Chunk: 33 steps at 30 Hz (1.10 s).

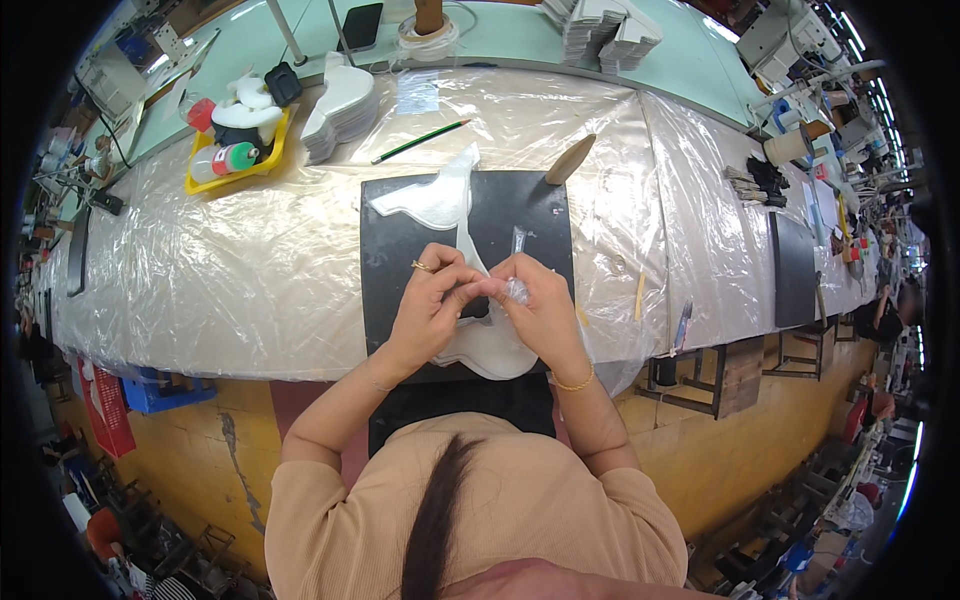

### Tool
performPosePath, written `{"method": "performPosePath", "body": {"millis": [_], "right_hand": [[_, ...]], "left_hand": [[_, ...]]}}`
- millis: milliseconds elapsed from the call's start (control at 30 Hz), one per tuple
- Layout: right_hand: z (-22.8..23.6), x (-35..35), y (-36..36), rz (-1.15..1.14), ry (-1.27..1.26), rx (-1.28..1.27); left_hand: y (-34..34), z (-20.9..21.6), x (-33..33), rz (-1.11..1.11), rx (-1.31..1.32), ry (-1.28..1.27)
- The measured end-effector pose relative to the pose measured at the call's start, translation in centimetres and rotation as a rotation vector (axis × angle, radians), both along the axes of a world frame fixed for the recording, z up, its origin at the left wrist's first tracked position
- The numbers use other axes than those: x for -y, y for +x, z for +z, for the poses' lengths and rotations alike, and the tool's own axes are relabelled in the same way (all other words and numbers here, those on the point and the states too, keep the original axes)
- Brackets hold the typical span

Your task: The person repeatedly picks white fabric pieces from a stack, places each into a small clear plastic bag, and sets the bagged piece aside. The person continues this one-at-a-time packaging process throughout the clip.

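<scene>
A white, curved, flat cut-out piece [497, 350] lies over a black rectangular board [400, 262] in front of me. One narrow strip of it runs up between my hands to a wider, shiny white part [440, 203]. My left hand [437, 305] pinches the strip's edge between thumb and fingers. Close against it, my right hand [537, 310] pinches the same place, with a crumpled bit of see-through plastic [517, 290] at its fingers. The exact spot between the fingertips is hidden. A wooden-handled tool [571, 160] stands at the board's far right corner.
A plastic-covered table [290, 270] spreads around the board. Beyond it lie a green pencil [420, 141], a stack of white pieces [340, 108] and a yellow tray [236, 165] with bottles. Another stack [600, 35] sits at the back. A dark board [792, 270] lies right.
</scene>
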State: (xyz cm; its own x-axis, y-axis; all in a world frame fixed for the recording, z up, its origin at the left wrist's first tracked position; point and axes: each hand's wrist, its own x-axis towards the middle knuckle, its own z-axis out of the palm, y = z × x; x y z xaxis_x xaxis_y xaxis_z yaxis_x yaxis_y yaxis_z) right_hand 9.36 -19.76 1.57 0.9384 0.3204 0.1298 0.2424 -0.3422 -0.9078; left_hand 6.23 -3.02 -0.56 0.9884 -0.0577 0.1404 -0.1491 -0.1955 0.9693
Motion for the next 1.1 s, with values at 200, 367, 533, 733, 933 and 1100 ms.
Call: {"method": "performPosePath", "body": {"millis": [200, 367, 533, 733, 933, 1100], "right_hand": [[-0.1, 1.1, 0.3, -0.052, 0.175, -0.097], [0.9, 0.8, -0.4, 0.011, 0.119, 0.028], [2.0, 0.3, -1.7, 0.017, 0.135, -0.078], [1.7, -0.1, -2.0, -0.009, 0.120, 0.016], [0.6, 0.6, -1.6, -0.074, 0.278, -0.182], [0.6, 0.5, -1.4, -0.014, 0.103, 0.192]], "left_hand": [[0.0, 0.0, -1.3, -0.098, -0.142, -0.307], [-0.6, -0.1, -1.1, -0.064, -0.185, -0.380], [-1.1, 0.4, -0.4, 0.017, -0.104, -0.261], [-1.3, 1.7, -0.2, 0.050, 0.104, 0.075], [-1.4, 1.8, -0.1, -0.031, 0.094, -0.049], [-1.4, 2.0, 0.0, -0.085, -0.263, -0.640]]}}
